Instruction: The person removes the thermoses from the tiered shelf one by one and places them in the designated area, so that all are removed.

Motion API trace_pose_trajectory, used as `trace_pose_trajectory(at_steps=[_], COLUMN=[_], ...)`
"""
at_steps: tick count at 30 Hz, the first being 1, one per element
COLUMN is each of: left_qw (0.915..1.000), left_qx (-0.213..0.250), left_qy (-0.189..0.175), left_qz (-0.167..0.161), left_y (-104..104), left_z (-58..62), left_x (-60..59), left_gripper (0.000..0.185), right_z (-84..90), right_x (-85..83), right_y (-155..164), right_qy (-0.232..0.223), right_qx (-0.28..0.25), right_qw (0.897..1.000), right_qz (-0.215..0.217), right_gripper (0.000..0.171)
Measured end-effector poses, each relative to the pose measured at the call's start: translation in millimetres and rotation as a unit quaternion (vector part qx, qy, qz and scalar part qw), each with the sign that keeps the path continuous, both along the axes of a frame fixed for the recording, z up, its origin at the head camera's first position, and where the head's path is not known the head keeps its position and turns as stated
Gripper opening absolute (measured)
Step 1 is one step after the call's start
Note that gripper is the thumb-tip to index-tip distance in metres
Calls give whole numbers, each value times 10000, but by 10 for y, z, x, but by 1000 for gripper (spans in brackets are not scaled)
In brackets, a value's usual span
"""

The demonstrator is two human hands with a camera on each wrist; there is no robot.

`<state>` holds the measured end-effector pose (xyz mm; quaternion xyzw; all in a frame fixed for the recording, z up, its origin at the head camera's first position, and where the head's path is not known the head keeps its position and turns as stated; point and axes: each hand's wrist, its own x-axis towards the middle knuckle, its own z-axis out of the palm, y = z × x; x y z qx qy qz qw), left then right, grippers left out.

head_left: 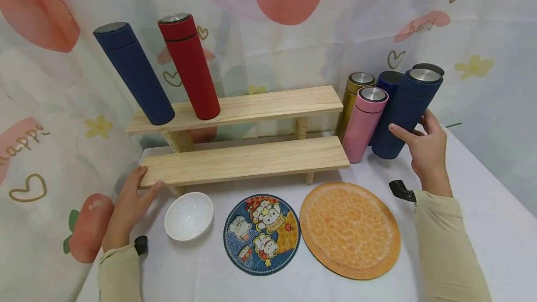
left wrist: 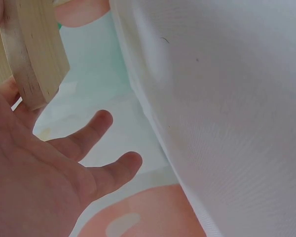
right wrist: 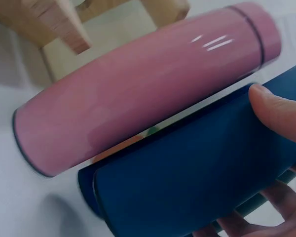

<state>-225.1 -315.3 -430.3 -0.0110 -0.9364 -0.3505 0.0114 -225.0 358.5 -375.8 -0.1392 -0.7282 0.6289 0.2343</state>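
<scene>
A two-tier wooden shelf (head_left: 247, 160) stands on a white table. Its top tier carries a leaning navy flask (head_left: 134, 73) and a red flask (head_left: 189, 66). Right of the shelf stand a gold flask (head_left: 353, 94), a pink flask (head_left: 366, 125) and several dark blue ones. My right hand (head_left: 413, 129) grips the front navy flask (head_left: 404, 113); its thumb (right wrist: 278, 111) presses on that navy flask (right wrist: 197, 182), beside the pink flask (right wrist: 138, 94). My left hand (head_left: 140, 181) rests with straight fingers on the lower tier's left end. In the left wrist view, this hand (left wrist: 64, 163) lies open by the shelf end (left wrist: 32, 54).
In front of the shelf lie a white bowl (head_left: 189, 216), a blue cartoon plate (head_left: 262, 234) and an orange patterned plate (head_left: 350, 229). A printed curtain (head_left: 272, 36) closes in the back and both sides. The table edge (head_left: 495, 171) runs along the right.
</scene>
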Motion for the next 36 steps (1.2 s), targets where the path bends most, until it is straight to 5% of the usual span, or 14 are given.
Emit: trace_pose_trajectory(at_steps=[9, 29, 36], left_qw=[10000, 10000, 9999], left_qx=[3, 27, 86], left_qy=[68, 94, 87], left_qz=[-27, -14, -29], left_y=[4, 3, -2], left_z=[5, 4, 14], left_x=[4, 17, 8], left_gripper=[95, 94, 95], right_z=[-193, -409, -428], right_x=[-91, -175, -181], right_y=[58, 63, 63], right_qy=[-379, -335, -419], right_qx=[220, 37, 356], right_qw=[9990, 9992, 9982], right_qz=[6, 213, 259], right_gripper=[88, 89, 87])
